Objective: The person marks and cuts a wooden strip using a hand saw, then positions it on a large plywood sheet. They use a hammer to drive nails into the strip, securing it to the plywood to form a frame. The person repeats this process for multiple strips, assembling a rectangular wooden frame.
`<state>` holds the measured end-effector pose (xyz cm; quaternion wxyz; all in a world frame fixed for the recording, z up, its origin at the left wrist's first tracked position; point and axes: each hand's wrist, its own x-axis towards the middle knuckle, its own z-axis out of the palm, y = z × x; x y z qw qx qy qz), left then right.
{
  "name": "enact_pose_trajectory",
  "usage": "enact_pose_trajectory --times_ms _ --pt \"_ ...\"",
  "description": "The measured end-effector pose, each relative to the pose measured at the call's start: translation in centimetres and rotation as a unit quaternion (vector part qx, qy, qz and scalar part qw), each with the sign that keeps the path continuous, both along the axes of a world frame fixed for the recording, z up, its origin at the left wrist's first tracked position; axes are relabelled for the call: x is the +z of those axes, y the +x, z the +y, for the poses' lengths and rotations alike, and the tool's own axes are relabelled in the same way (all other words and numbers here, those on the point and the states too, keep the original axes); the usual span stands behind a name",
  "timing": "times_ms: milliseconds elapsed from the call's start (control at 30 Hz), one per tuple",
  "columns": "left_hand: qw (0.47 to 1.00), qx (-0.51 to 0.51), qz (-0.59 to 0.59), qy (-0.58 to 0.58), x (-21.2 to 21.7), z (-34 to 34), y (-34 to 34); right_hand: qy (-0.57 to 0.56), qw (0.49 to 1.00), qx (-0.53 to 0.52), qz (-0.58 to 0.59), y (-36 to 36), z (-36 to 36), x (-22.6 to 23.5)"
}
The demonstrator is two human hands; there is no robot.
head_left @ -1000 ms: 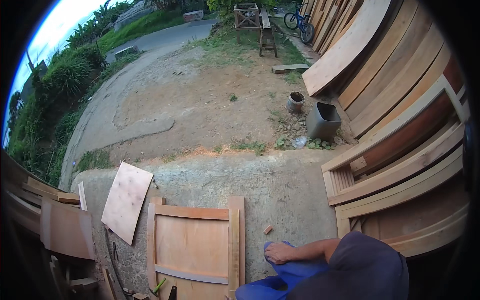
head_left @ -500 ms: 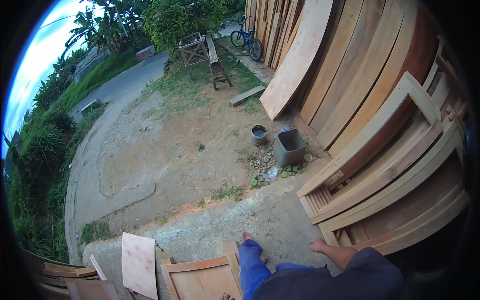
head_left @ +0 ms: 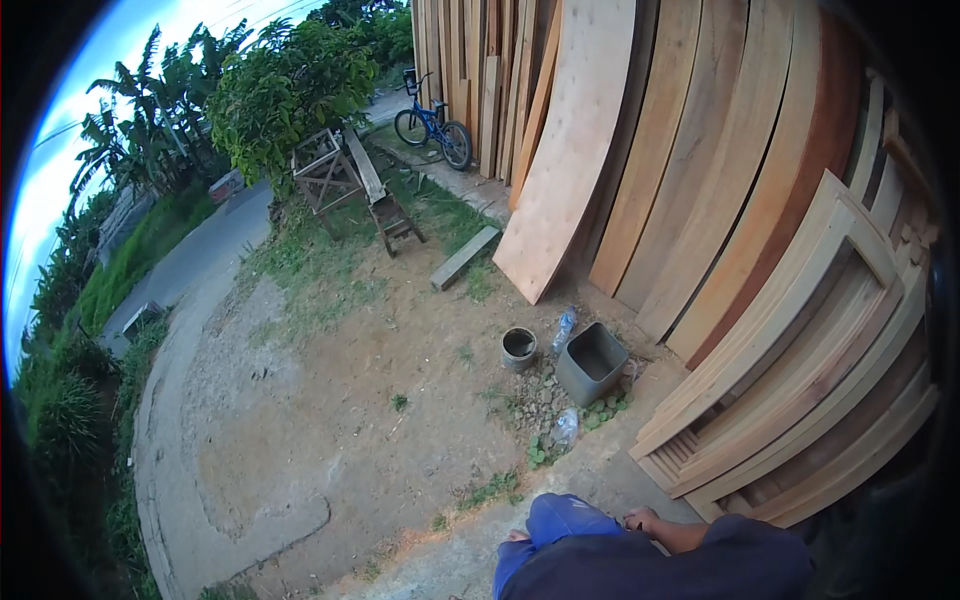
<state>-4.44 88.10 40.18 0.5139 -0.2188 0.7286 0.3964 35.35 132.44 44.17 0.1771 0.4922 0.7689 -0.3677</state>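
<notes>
My right hand [head_left: 641, 519] hangs low beside my blue trouser leg [head_left: 570, 518], its fingers curled in and nothing visible in them. Nearest to it on the right is a stack of unpainted wooden panel doors or frames [head_left: 790, 340], leaning on edge; the hand is apart from it. My left hand is out of the picture. A bare foot [head_left: 517, 536] shows just left of the trouser leg, on the concrete edge.
Tall planks [head_left: 690, 170] and a pale plywood sheet [head_left: 570, 170] lean along the right. Ahead stand a square grey bucket [head_left: 592, 365], a round can [head_left: 519, 348] and plastic bottles. Farther off are a timber block [head_left: 465, 258], a wooden trestle [head_left: 328, 180] and a blue bicycle [head_left: 435, 130].
My view has swung up and my body has moved forward; the bucket and doors sit lower in the picture. The panels at lower left, my left hand's fingers among them, have left the view.
</notes>
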Motion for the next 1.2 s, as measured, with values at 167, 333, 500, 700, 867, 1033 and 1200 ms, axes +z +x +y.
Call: enact_pose_trajectory --times_ms 167,333,500,700,867,1033,1200 --pt "0.980 -0.085 0.155 0.089 0.2 10.9 -23.1 -0.158 0.973 -0.132 -0.100 -10.7 5.9 -0.8" --pt "0.962 -0.107 0.205 0.142 -1.5 28.5 -37.8 -0.118 0.979 -0.134 -0.098 -21.1 16.9 -7.6" --pt "0.963 -0.170 0.135 0.158 -3.0 48.4 -42.1 0.013 0.975 -0.218 -0.048 -30.6 34.5 -13.6" --pt "0.963 -0.220 0.073 0.139 -2.4 61.5 -47.6 0.143 0.912 -0.358 0.142 -46.8 56.7 -0.6" --pt "0.946 -0.276 0.056 0.162 -4.0 75.3 -56.9 0.246 0.837 -0.387 0.299 -53.5 72.7 9.0" --pt "0.929 -0.323 0.053 0.175 -4.1 88.2 -66.6 0.354 0.759 -0.453 0.305 -52.8 84.6 15.9" --pt "0.887 -0.372 0.045 0.269 -3.0 95.3 -76.3 0.389 0.701 -0.517 0.300 -51.5 94.4 21.8"
